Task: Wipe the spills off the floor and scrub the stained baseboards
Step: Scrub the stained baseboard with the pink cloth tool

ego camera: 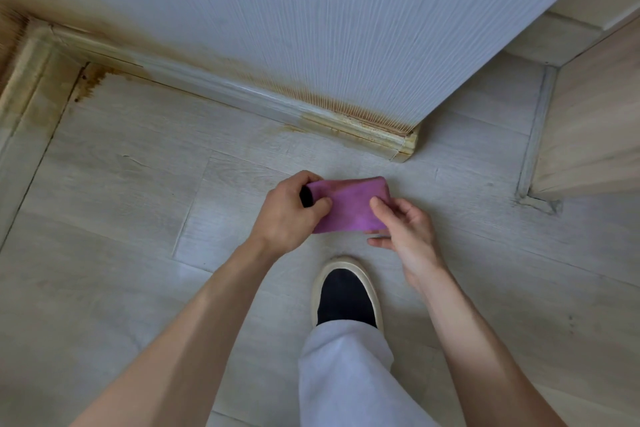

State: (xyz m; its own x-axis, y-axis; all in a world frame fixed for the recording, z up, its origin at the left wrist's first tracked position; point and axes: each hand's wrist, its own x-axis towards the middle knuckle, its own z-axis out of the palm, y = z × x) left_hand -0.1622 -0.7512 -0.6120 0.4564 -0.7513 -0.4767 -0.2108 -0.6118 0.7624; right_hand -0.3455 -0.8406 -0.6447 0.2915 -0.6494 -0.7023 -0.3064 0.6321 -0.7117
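matt purple cloth point(348, 206), wood-grain floor point(138, 184)

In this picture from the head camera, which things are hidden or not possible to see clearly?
- Head view: the floor under the purple cloth is covered by the cloth and both hands.
- A dark thing in the left hand, beside the cloth, is mostly hidden by the fingers; I cannot tell what it is.
- The stained baseboard corner at far left is blurred and cut off by the edge.
- The right hand palm side is hidden.

I'm standing in a home, in a room corner: pale laminate floor point(121, 184), stained baseboard point(242, 94), textured white wallpaper point(311, 10), and a doorway threshold point(535, 135).
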